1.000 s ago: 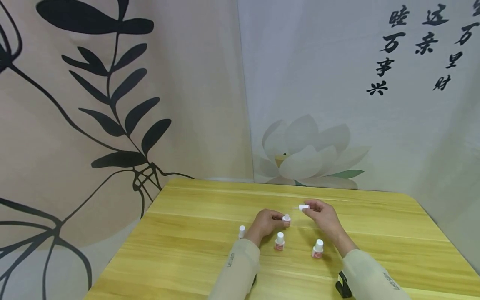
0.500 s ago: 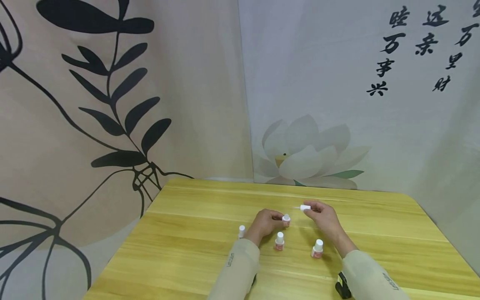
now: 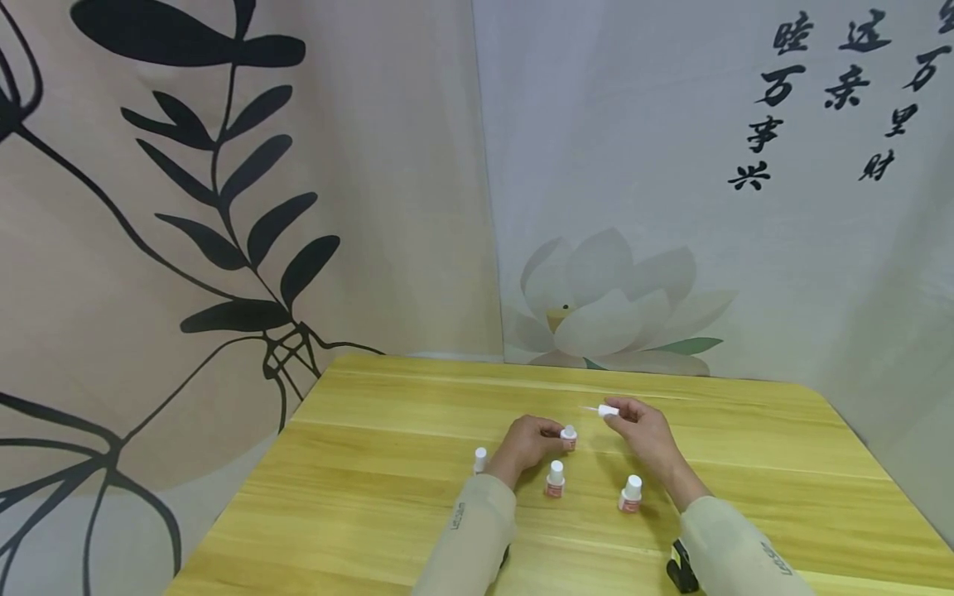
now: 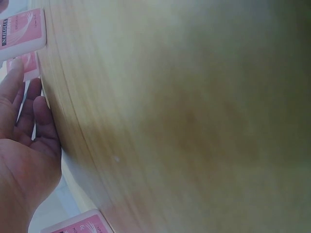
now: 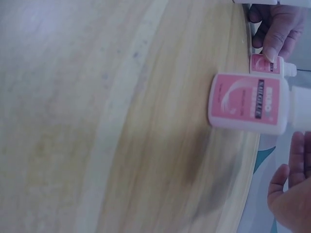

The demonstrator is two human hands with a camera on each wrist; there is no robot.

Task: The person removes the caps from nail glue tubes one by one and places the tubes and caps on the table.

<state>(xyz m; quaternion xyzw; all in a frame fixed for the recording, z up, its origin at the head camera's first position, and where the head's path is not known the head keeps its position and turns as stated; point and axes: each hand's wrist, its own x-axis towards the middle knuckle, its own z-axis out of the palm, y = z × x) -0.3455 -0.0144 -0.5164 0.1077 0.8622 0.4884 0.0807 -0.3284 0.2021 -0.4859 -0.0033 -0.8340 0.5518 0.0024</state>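
Note:
In the head view my left hand (image 3: pixel 527 443) holds a small nail glue bottle (image 3: pixel 570 439) upright on the table, its cap off and its white neck showing. My right hand (image 3: pixel 644 432), up and to the right of it, pinches a white brush cap (image 3: pixel 608 410) between thumb and fingers. From the cap a thin brush points left, apart from the bottle. The right wrist view shows the left thumb against the held bottle's pink label (image 5: pixel 265 63). There the right hand (image 5: pixel 294 199) is partly cut off, and its cap is out of sight.
Capped nail glue bottles stand nearer the person: one in the middle (image 3: pixel 555 480), one at right (image 3: pixel 630 495) below the right forearm, and one at left (image 3: pixel 480 460) partly behind the left arm. A wooden table (image 3: pixel 373 497) meets a printed curtain (image 3: pixel 417 207) behind.
The brush cap in my right hand has shifted slightly right and tilted, its brush tip a little higher. My left hand and the held bottle stay put.

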